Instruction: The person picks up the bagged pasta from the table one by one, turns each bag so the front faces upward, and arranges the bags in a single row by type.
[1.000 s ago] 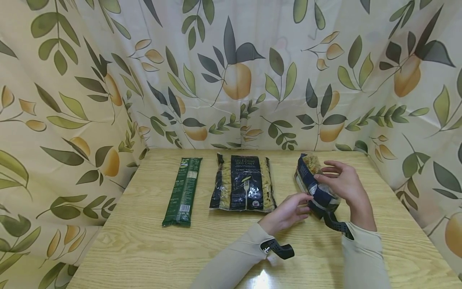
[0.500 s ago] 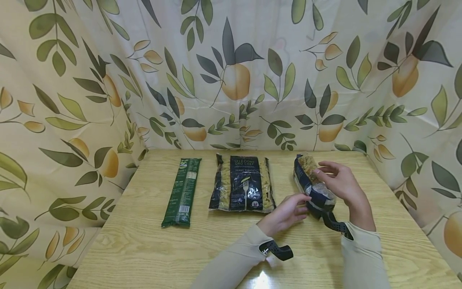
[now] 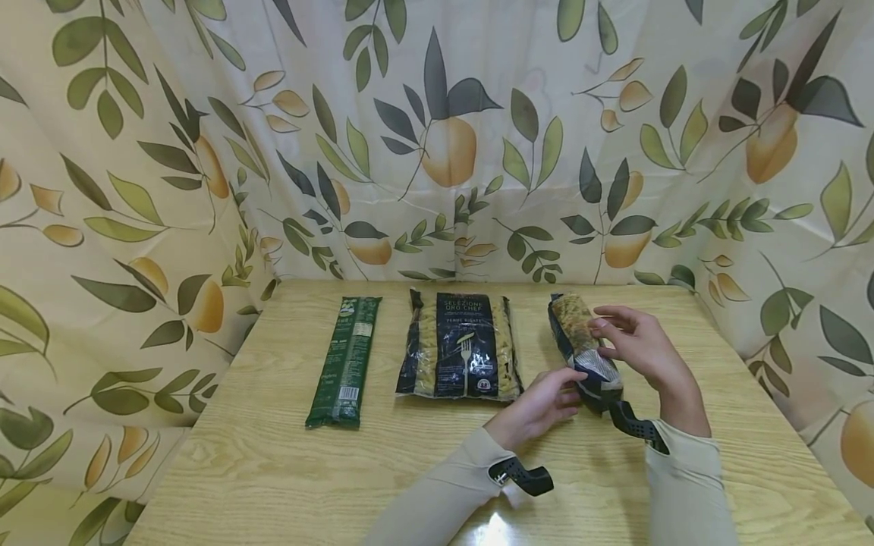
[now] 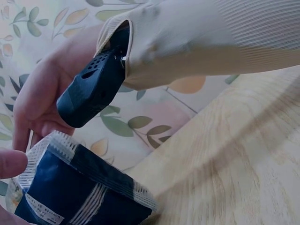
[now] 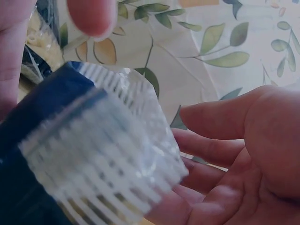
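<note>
A dark blue pasta bag [image 3: 587,353] with a clear window showing pasta stands on its narrow side at the right of the table. My left hand [image 3: 542,406] is at its near left edge, fingertips touching the wrapper, fingers relaxed. Along the bag's right side lies my right hand [image 3: 635,345], its fingers loosely bent against the wrapper. In the right wrist view the bag's striped end [image 5: 108,154] lies against the right fingers [image 5: 206,150], with the thumb apart from it. The left wrist view shows the bag's blue side [image 4: 79,187] beside the left thumb [image 4: 11,164].
A black-labelled bag of penne [image 3: 464,349] lies flat at the table's middle. Left of it lies a long green pasta packet [image 3: 344,364]. The wooden table [image 3: 273,470] meets a leaf-and-fruit patterned curtain [image 3: 437,152] at the back and sides.
The blue pasta bag has shifted left and turned, with more of its clear window showing upward. My right hand has followed it slightly left; my left hand has barely moved.
</note>
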Demonstrator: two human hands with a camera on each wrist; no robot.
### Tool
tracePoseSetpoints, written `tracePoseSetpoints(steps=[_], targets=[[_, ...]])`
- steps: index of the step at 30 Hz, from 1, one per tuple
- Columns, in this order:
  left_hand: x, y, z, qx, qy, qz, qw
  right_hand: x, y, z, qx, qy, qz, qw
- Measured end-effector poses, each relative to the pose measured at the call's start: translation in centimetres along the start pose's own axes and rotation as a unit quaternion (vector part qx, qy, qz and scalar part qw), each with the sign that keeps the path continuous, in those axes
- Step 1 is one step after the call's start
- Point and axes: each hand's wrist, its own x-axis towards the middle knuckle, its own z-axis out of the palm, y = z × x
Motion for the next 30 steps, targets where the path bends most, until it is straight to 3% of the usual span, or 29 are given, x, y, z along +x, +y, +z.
tracePoseSetpoints(steps=[16,22,30], targets=[[0.0,-0.2,-0.4,0.013,0.001,0.001,0.9999,0.3,0.0,0.4,0.04,-0.044,-0.013,0.998],[-0.1,-0.2,-0.4,0.021,0.006,0.004,0.9998,0.3,0.4,0.1,0.032,-0.029,-0.01,0.999],[-0.3,-0.4,-0.4,0.023,0.014,0.007,0.9996,0.4,2.7,-1.0,0.009,0.01,-0.004,1.0]])
